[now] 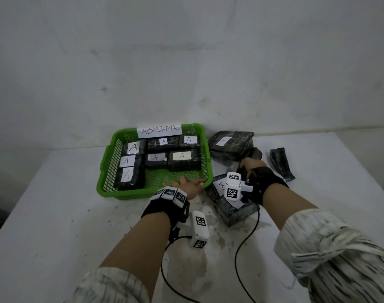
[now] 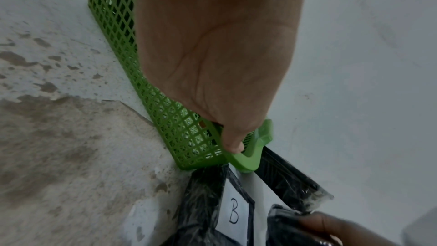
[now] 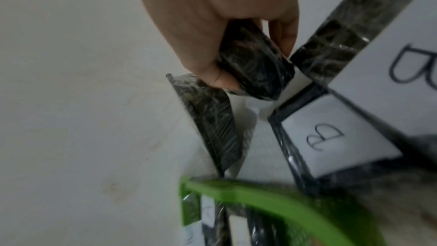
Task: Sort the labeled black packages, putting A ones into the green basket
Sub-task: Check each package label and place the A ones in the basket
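Note:
The green basket [image 1: 129, 193], tagged ABNORMAL, holds several black packages with A labels [image 1: 133, 147]. My left hand [image 1: 184, 185] holds the basket's near right corner; in the left wrist view the thumb [image 2: 232, 146] curls over the rim [image 2: 246, 162]. Right of the basket my right hand [image 1: 251, 166] grips a small black package [image 3: 260, 74] just above the pile, its label hidden. Around it lie black packages labelled B: a large one [image 1: 230, 145] at the back and a flat one [image 1: 220, 185] next to the basket corner.
Another black package [image 1: 281, 164] lies unlabelled side up at the far right, and one more [image 1: 234, 213] sits under my right wrist. The white table [image 1: 55, 215] has worn, stained paint in front. A wall stands close behind. Black cables [image 1: 239, 248] trail off both wrists.

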Tool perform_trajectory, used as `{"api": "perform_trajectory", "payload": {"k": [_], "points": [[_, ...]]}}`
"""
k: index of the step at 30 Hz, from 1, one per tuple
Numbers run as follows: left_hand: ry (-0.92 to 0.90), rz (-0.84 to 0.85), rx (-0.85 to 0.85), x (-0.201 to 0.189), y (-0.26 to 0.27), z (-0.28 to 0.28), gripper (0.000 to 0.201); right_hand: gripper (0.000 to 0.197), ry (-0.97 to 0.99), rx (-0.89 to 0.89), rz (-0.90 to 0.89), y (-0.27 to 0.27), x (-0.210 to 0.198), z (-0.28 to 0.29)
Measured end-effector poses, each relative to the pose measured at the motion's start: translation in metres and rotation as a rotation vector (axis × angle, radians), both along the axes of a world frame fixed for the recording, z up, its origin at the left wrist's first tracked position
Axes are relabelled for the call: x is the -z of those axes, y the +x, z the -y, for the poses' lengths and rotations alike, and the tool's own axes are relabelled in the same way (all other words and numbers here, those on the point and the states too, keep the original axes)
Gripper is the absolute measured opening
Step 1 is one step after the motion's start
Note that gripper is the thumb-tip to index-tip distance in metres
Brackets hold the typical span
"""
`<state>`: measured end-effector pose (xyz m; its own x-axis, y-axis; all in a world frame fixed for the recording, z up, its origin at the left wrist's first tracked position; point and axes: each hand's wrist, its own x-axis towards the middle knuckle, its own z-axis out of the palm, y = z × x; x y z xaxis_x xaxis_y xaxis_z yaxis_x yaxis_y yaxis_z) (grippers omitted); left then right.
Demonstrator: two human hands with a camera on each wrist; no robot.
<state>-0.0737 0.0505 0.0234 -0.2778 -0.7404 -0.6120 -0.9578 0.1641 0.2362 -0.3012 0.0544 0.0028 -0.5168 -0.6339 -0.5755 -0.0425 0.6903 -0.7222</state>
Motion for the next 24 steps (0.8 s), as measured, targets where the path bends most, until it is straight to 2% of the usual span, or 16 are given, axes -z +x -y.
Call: {"api": "perform_trajectory", "payload": {"k": [5, 7, 9, 12, 15, 17, 19, 20, 21, 22, 24], "points": [[0.029, -0.032, -0.024, 0.015, -0.003, 0.007, 0.050, 0.061, -0.248, 0.372, 0.230, 0.040, -0.018, -0.002], [0.075, -0.115, -0.044, 0.008, -0.003, 0.009, 0.056, 0.060, -0.361, 0.472, 0.067, 0.063, -0.027, -0.004], [0.106, -0.319, -0.127, -0.005, -0.001, 0.008, 0.052, 0.061, -0.540, 0.307, -0.207, 0.084, -0.031, -0.006], [0.109, -0.760, -0.316, -0.021, 0.001, 0.012, 0.052, 0.067, -0.635, -0.146, -0.560, 0.095, -0.020, -0.009], [0.229, -1.164, -0.545, -0.032, 0.000, 0.020, 0.060, 0.065, -0.640, -0.448, -0.736, 0.104, -0.014, -0.013], [0.275, -1.333, -0.685, -0.037, 0.003, 0.027, 0.055, 0.063, -0.667, -0.506, -0.713, 0.109, -0.016, -0.015], [0.208, -1.354, -0.756, -0.033, 0.009, 0.035, 0.049, 0.050, -0.712, -0.502, -0.658, 0.113, -0.022, -0.018], [0.165, -1.316, -0.762, -0.031, 0.013, 0.037, 0.041, 0.036, -0.740, -0.451, -0.583, 0.115, -0.026, -0.020], [0.143, -1.305, -0.757, -0.027, 0.016, 0.040, 0.029, 0.022, -0.773, -0.376, -0.447, 0.117, -0.030, -0.021], [0.148, -1.311, -0.753, -0.027, 0.018, 0.039, 0.020, 0.018, -0.781, -0.291, -0.286, 0.119, -0.037, -0.024], [0.208, -1.365, -0.733, -0.030, 0.021, 0.035, 0.017, 0.011, -0.752, -0.179, 0.011, 0.121, -0.046, -0.025]]}}
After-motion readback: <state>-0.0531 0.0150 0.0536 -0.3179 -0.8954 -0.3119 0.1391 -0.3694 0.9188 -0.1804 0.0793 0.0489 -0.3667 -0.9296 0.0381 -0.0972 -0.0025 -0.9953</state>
